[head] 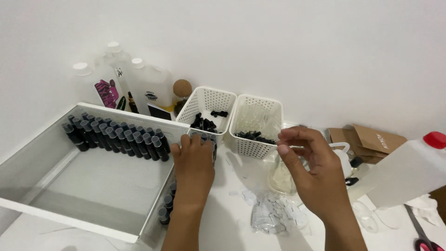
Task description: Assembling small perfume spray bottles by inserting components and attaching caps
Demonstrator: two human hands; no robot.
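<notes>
Nearest us: a pile of clear plastic scraps (274, 214) on the white worktop (232, 186), with red-handled scissors (425, 239) at the near right. Our left hand (194, 165) lay curled over a cluster of small dark vials (208, 138) just beside the white tray (116, 116), gripping them. The tray held a far row of capped dark vials (116, 135). Our right hand (309, 169) pinched a thin clear piece (292, 147) between thumb and fingertips, over a glass flask (282, 179). Two perforated white baskets (234, 116) stood behind; a large red-capped jug (409, 169) lay tilted at right. We judged the crowded vials liable to topple if nudged.
</notes>
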